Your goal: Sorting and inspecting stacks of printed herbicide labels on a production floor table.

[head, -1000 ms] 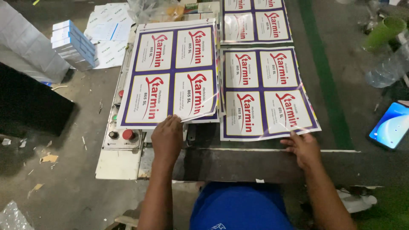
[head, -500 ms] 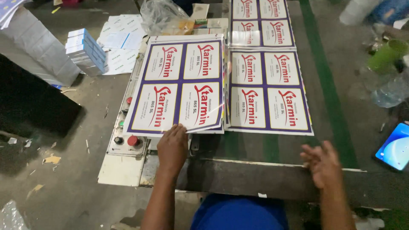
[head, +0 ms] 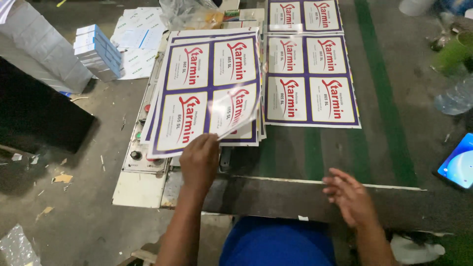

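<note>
Fingertips of the left hand (head: 199,160) are pinched on the near edge of the top printed label sheet (head: 209,91), which is lifted and curled at its near right corner, probably so that it peels free of the stack of like sheets (head: 152,130) beneath. The right hand (head: 351,197) is held loose and empty, fingers spread, above the dark near ledge (head: 276,197), touching nothing. A second label sheet (head: 309,81) is laid flat just right of the stack, with a third (head: 303,15) beyond it at the far edge. The stack is rested partly over a cream control panel (head: 143,157) with red and black buttons. The work surface (head: 394,98) is dark with green stripes. On the grey concrete floor (head: 74,197) at the left, paper scraps are scattered; small blue-and-white boxes (head: 97,51) are piled far left. A phone (head: 458,165) with a lit screen is seen at the right.
</note>
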